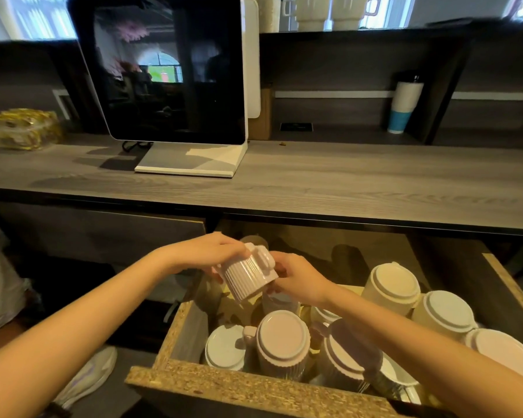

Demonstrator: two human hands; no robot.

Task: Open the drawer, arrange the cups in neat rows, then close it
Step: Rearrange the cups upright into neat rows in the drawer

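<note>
The drawer [175, 330] under the counter stands pulled open. Inside it several ribbed cups sit upside down: a pink cup [283, 337] near the front, a white cup [224, 346] to its left, cream cups [393, 285] along the right side. Both hands hold a pale pink ribbed cup [246, 274] tilted above the drawer's left rear part. My left hand [207, 251] grips it from the upper left. My right hand [296, 277] holds it from the right, by the handle side. My right forearm covers some cups.
A grey wooden counter [344, 179] runs above the drawer, with a white-framed screen [169, 70] on a stand, a gold packet [20, 128] at far left and a white-and-blue tumbler [403, 104] on the back shelf. The drawer's chipboard front edge [254, 387] is nearest me.
</note>
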